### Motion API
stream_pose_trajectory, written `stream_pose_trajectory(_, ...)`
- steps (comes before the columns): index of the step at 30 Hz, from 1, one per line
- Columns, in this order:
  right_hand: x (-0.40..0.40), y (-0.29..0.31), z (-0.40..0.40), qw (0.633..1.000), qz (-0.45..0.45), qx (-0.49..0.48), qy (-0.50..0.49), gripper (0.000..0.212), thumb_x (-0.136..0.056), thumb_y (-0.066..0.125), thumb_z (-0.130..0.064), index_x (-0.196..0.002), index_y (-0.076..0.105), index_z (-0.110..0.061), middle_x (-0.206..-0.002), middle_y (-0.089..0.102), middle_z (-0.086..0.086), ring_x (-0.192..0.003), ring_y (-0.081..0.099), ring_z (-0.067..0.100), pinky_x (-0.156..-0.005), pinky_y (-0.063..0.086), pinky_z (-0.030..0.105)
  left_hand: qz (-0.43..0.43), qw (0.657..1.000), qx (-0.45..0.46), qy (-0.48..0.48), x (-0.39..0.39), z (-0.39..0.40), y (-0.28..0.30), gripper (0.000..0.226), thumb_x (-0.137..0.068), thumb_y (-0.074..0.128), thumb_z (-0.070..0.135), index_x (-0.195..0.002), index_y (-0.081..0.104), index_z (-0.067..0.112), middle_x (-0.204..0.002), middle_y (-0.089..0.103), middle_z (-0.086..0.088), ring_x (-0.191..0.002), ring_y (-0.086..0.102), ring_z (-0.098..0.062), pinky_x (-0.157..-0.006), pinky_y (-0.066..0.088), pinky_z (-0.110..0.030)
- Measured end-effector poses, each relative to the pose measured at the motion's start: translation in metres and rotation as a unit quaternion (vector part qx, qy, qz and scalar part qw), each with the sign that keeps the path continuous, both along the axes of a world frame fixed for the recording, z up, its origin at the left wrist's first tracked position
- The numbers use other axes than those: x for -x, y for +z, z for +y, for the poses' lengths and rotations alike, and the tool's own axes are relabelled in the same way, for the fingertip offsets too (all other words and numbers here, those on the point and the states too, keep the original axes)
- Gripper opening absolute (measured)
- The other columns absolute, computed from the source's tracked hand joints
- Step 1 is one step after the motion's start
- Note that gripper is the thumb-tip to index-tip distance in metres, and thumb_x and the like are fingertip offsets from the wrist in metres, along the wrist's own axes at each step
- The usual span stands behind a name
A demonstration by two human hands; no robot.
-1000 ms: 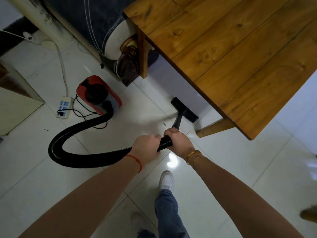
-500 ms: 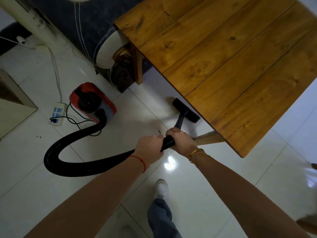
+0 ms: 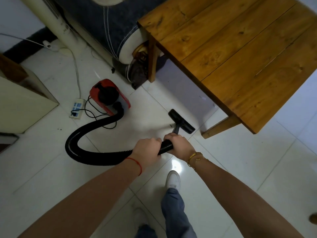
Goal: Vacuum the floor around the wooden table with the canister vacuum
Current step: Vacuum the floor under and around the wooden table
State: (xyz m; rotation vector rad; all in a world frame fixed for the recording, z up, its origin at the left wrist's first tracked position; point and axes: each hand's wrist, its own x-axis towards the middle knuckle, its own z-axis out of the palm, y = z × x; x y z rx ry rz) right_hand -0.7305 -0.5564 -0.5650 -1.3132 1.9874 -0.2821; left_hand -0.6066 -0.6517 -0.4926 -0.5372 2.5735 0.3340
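Observation:
A red canister vacuum [image 3: 109,97] sits on the white tiled floor at the left. Its black ribbed hose [image 3: 82,145] loops down and right to my hands. My left hand [image 3: 147,149] and my right hand [image 3: 178,143] both grip the hose end side by side. Just ahead of them the black floor nozzle [image 3: 181,121] rests flat on the tiles, left of the wooden table's near leg [image 3: 217,127]. The wooden table [image 3: 240,54] fills the upper right.
A white power strip [image 3: 77,108] with the vacuum's black cord lies left of the canister. A dark blue rolled mattress [image 3: 109,28] leans behind the table's far leg [image 3: 151,60]. A cream cabinet [image 3: 22,100] stands at the left. My white shoe [image 3: 174,180] is below my hands.
The nozzle has come back out from under the table edge toward me and a little left. Both hands stayed on the hose. My view has shifted so the table sits further right.

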Motion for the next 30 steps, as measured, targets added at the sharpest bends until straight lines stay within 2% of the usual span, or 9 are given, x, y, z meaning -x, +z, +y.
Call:
stream_pose_trajectory(6, -0.077, 0.0, 0.014, 1.0, -0.02, 0.013, -0.011, 0.022, -0.078, 0.072, -0.02, -0.094, 0.059, -0.014, -0.097, 0.059, 0.002, -0.085, 0.059, 0.023, -0.076, 0.05, 0.034, -0.019, 1.0, 0.009, -0.014, -0.074, 0.013, 0.005, 0.028, -0.09, 0.052, 0.027, -0.114, 0.049, 0.013, -0.101, 0.064, -0.006, -0.088, 0.063, -0.027, -0.063, 0.037, -0.03)
stream_pose_trajectory(16, -0.164, 0.006, 0.011, 0.999, -0.039, 0.032, -0.01, 0.018, -0.08, 0.072, -0.019, -0.092, 0.06, -0.015, -0.094, 0.061, 0.002, -0.085, 0.058, 0.021, -0.074, 0.047, 0.029, -0.039, 0.999, 0.025, -0.002, -0.158, 0.015, 0.019, 0.027, -0.09, 0.052, 0.027, -0.112, 0.049, 0.012, -0.099, 0.064, -0.006, -0.088, 0.064, -0.026, -0.063, 0.038, -0.03)
stream_pose_trajectory(22, -0.187, 0.01, -0.005, 0.999, -0.032, 0.04, -0.007, 0.015, -0.081, 0.068, -0.011, -0.094, 0.061, -0.012, -0.096, 0.061, 0.003, -0.081, 0.052, 0.016, -0.071, 0.04, 0.024, -0.04, 0.998, 0.03, 0.022, -0.181, 0.003, 0.023, 0.025, -0.09, 0.052, 0.026, -0.111, 0.048, 0.012, -0.096, 0.064, -0.006, -0.084, 0.064, -0.025, -0.062, 0.038, -0.03)
stream_pose_trajectory(25, -0.187, 0.007, -0.013, 0.999, -0.02, 0.045, 0.003, 0.018, -0.081, 0.066, -0.008, -0.097, 0.06, -0.012, -0.099, 0.06, 0.003, -0.086, 0.056, 0.019, -0.071, 0.036, 0.022, -0.042, 0.998, 0.036, 0.028, -0.183, -0.002, 0.02, 0.025, -0.091, 0.052, 0.026, -0.111, 0.047, 0.012, -0.097, 0.064, -0.005, -0.084, 0.064, -0.024, -0.061, 0.037, -0.03)
stream_pose_trajectory(27, -0.183, 0.005, -0.019, 0.999, -0.013, 0.044, 0.018, 0.019, -0.082, 0.065, -0.006, -0.099, 0.06, -0.011, -0.102, 0.059, 0.004, -0.089, 0.057, 0.021, -0.071, 0.037, 0.022, -0.045, 0.998, 0.036, 0.036, -0.18, -0.006, 0.016, 0.025, -0.091, 0.051, 0.026, -0.111, 0.047, 0.012, -0.097, 0.063, -0.005, -0.084, 0.064, -0.024, -0.061, 0.036, -0.029)
stream_pose_trajectory(30, -0.17, 0.0, -0.033, 0.998, -0.006, 0.039, 0.05, 0.02, -0.081, 0.064, -0.006, -0.099, 0.059, -0.011, -0.103, 0.058, 0.005, -0.091, 0.058, 0.023, -0.074, 0.046, 0.028, -0.048, 0.997, 0.033, 0.054, -0.172, -0.014, 0.009, 0.025, -0.091, 0.051, 0.025, -0.112, 0.047, 0.012, -0.097, 0.063, -0.004, -0.084, 0.064, -0.023, -0.061, 0.036, -0.029)
